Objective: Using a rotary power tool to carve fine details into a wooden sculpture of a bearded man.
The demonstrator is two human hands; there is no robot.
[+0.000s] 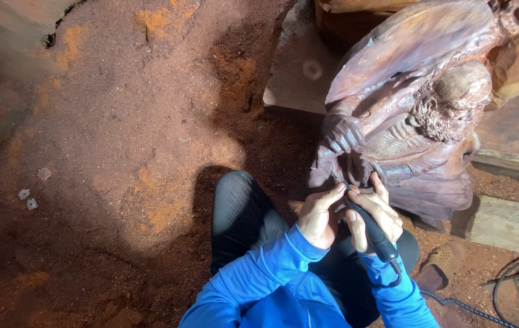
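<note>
A large reddish-brown carved wooden statue (417, 103) of a bearded figure stands at the upper right. My right hand (376, 215) grips a black rotary carving tool (372, 229) like a pen, its tip pressed against the statue's lower edge. My left hand (319, 215) rests beside it, fingers touching the tool's front end and the wood near the carved hand. Both arms wear blue sleeves. A black cable (454, 302) runs from the tool's rear toward the lower right.
Red sawdust covers the floor (120, 152). My knee in dark trousers (241, 212) is bent under the hands. A wooden plank (508, 225) lies at the right, a flat slab (296, 73) behind the statue, and small pale scraps (27, 199) at the left.
</note>
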